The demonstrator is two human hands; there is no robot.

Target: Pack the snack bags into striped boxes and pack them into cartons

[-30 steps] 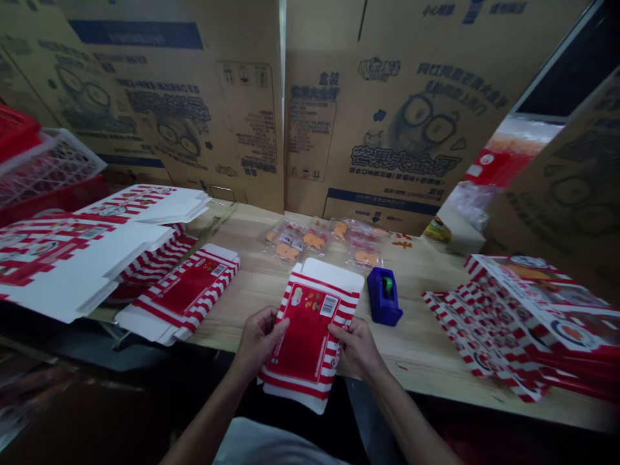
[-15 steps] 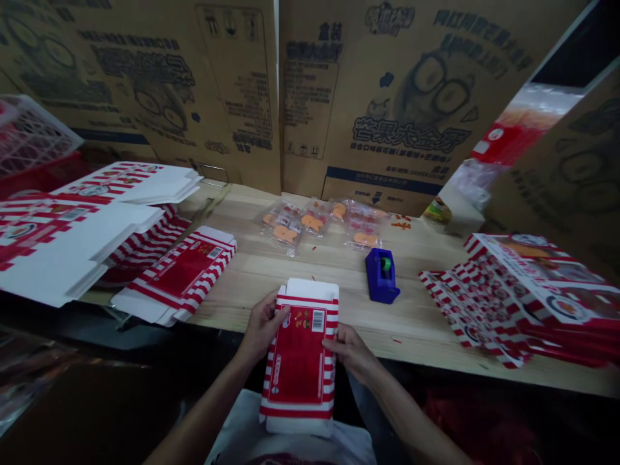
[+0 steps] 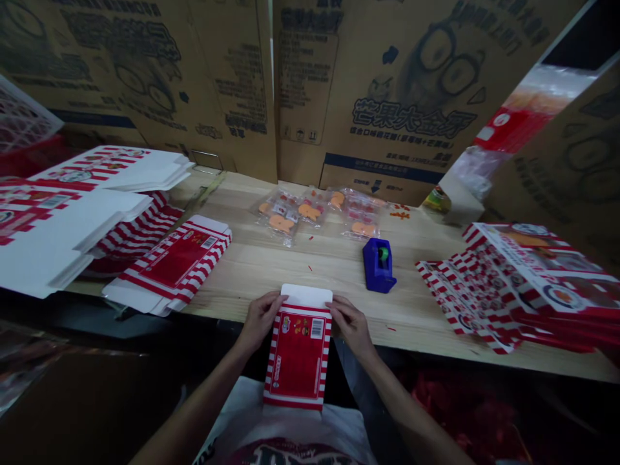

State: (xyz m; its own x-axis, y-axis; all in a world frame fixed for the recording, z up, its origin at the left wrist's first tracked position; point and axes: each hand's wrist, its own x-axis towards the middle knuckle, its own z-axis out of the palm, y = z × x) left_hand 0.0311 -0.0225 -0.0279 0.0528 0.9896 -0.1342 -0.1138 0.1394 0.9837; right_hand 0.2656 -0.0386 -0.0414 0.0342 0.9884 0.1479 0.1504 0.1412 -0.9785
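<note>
Nearest of all, a white shirt with dark printed lettering [image 3: 290, 426] is seen, and just above it a slim red-and-white striped paperboard carton [image 3: 298, 352] is held, red panel and barcode facing up. Whether its lower end is rested on the shirt cannot be told. And here is the grip: the carton's upper left edge is pinched by the fingers of the left hand [image 3: 261, 316], its upper right edge by those of the right hand [image 3: 351, 323]. The carton is hung between and below the fingers, its white top flap [image 3: 306, 296] framed by both fingertips.

As for progress, the striped panels are judged to be in shape, but the flap is left straight out, not yet folded in. Whether the carton is opened or flat inside cannot be made out.

Beyond, on the pale wooden counter [image 3: 252, 274], a second striped carton with white end flaps [image 3: 179, 258] is laid to the left, beside a pile of white-and-red card blanks [image 3: 97, 206]. A blue plastic tape dispenser [image 3: 378, 271] is placed right of centre, and a stack of striped printed cartons [image 3: 557, 271] is kept farther right. Farther back, clear packets with orange shapes [image 3: 281, 223] are scattered before brown printed cardboard sheets [image 3: 387, 155].
</note>
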